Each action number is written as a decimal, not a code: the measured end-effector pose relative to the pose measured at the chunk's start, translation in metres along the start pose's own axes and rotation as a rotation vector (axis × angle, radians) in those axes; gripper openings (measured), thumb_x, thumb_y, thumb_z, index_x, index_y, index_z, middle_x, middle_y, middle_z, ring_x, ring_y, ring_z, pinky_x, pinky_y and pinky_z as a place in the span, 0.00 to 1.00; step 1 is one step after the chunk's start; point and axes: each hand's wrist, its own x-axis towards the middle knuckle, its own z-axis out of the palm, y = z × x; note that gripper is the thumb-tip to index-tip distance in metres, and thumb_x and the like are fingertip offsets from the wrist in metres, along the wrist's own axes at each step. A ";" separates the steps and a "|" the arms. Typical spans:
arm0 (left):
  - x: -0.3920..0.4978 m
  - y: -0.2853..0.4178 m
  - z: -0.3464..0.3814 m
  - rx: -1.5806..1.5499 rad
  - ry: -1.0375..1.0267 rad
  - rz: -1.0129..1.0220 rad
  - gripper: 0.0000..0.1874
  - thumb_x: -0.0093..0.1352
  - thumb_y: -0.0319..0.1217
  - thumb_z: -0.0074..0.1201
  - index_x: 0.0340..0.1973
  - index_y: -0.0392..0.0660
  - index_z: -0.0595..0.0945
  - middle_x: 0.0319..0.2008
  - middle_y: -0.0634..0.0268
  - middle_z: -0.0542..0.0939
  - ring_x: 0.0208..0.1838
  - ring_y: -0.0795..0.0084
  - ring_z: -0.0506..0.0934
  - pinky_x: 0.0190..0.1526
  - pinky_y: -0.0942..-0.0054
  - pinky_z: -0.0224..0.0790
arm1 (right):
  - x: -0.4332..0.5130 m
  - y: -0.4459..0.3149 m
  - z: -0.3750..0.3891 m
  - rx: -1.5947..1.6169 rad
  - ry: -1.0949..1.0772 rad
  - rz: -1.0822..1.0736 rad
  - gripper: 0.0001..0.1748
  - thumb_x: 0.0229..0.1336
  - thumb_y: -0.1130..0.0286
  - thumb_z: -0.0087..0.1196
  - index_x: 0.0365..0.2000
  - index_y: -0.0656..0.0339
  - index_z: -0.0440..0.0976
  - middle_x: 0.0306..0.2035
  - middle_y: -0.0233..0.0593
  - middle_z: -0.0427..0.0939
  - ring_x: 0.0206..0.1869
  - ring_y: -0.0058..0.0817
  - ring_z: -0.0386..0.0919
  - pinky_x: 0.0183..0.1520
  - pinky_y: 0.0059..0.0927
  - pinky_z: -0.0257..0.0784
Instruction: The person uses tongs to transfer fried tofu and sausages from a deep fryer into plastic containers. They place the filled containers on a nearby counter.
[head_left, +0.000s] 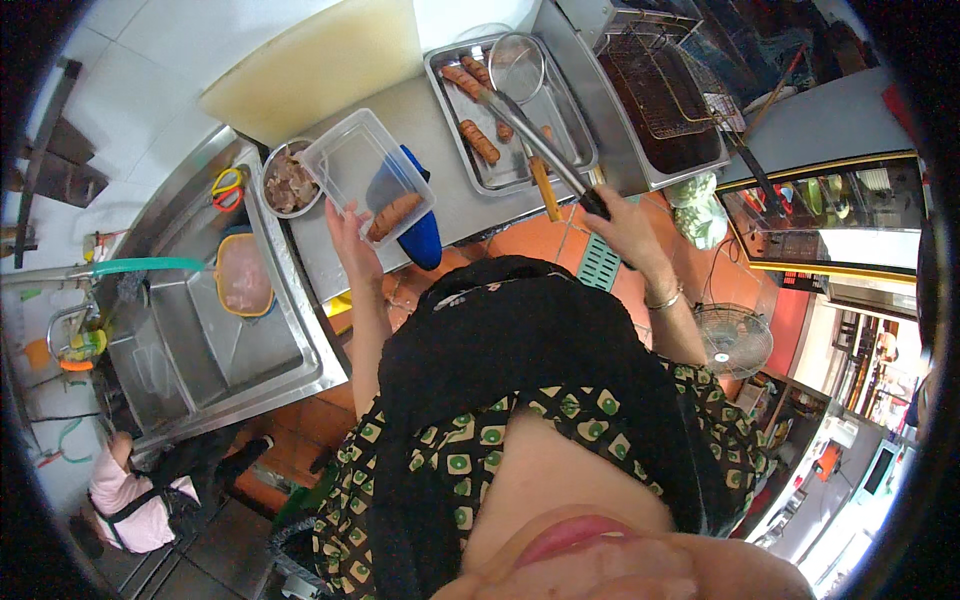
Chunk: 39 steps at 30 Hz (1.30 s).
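My left hand (351, 244) holds a clear plastic container (352, 142) by its near side, tilted over the counter. One browned, scored sausage (394, 216) lies inside it. My right hand (626, 229) grips metal tongs (536, 139) by the black handle end. Their tips reach over a steel tray (491, 184) and meet a scored sausage (459, 81); whether they pinch it is hard to tell. Several more sausages (478, 142) lie in the tray. A round mesh skimmer (517, 67) rests across it, its wooden handle (546, 191) passing over the near rim.
Left of the container stands a steel bowl (291, 184) of meat pieces. A steel sink (262, 349) holds a yellow-rimmed basket (246, 274); scissors (227, 189) lie by it. Right of the tray is a fryer (660, 154) with wire baskets. A blue object (421, 240) sits beneath the container. Another person (142, 510) is lower left.
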 end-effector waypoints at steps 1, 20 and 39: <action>-0.003 -0.003 0.000 -0.005 0.018 -0.028 0.36 0.68 0.39 0.51 0.67 0.48 0.54 0.52 0.62 0.68 0.47 0.71 0.69 0.54 0.66 0.58 | 0.001 0.006 0.009 -0.001 -0.052 0.060 0.25 0.52 0.59 0.56 0.46 0.64 0.68 0.32 0.54 0.77 0.37 0.51 0.77 0.39 0.44 0.70; -0.016 -0.017 0.009 -0.029 -0.024 -0.173 0.37 0.67 0.37 0.52 0.68 0.46 0.53 0.50 0.65 0.69 0.45 0.73 0.69 0.54 0.68 0.58 | 0.039 0.003 0.049 -0.495 0.120 0.136 0.16 0.52 0.68 0.50 0.41 0.65 0.68 0.30 0.59 0.78 0.36 0.53 0.79 0.39 0.50 0.74; 0.016 -0.009 0.017 0.026 -0.075 -0.132 0.38 0.66 0.37 0.54 0.67 0.41 0.54 0.46 0.64 0.69 0.41 0.75 0.70 0.52 0.72 0.59 | -0.017 -0.006 -0.027 -0.288 0.122 -0.262 0.26 0.51 0.65 0.58 0.52 0.56 0.66 0.36 0.45 0.78 0.37 0.47 0.77 0.35 0.43 0.72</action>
